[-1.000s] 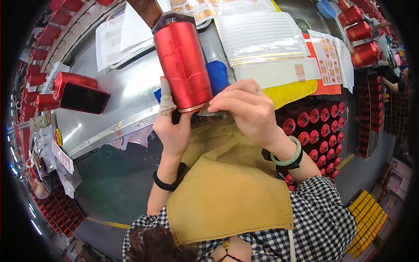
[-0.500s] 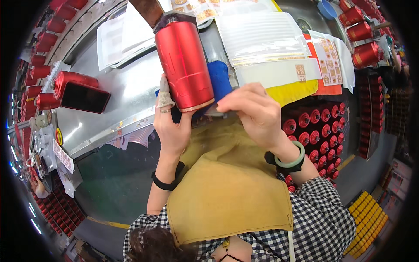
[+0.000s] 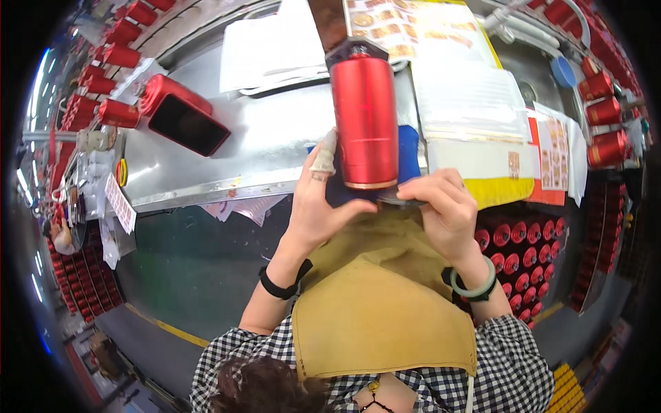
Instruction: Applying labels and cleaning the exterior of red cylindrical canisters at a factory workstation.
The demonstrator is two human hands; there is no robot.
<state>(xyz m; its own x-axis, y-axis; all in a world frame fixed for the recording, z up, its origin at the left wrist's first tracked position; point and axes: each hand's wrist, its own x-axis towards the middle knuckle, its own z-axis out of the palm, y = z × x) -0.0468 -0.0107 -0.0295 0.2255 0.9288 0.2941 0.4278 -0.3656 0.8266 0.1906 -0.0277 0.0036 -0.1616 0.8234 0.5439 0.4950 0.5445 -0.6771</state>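
Note:
A shiny red metal cylinder (image 3: pixel 370 120) extends from a dark angular holder (image 3: pixel 352 48) on a brown bar, its copper-coloured rim toward me. Along its left side lies my left hand (image 3: pixel 318 203), a pale finger cot on one finger and the thumb stretched out below the rim; its other fingers are partly hidden. My right hand (image 3: pixel 447 212) pinches a thin, dark, flat piece (image 3: pixel 401 201) just below the rim's right side. What kind of piece it is, I cannot make out. Blue material (image 3: pixel 408 153) shows behind the cylinder.
Sheets of gold-printed stickers (image 3: pixel 413 24) and white backing sheets (image 3: pixel 468 103) cover the bench's right side. A black-screened phone (image 3: pixel 189 124) leans on red cylinders at left. Red cylinders stand in a rack (image 3: pixel 520 255) below right. A blue bowl (image 3: pixel 562 71) sits far right.
The view has shifted, so the bench appears further right and lower. My left thumb has moved off the cylinder's rim and points right. My right hand now shows a dark flat piece in its pinch.

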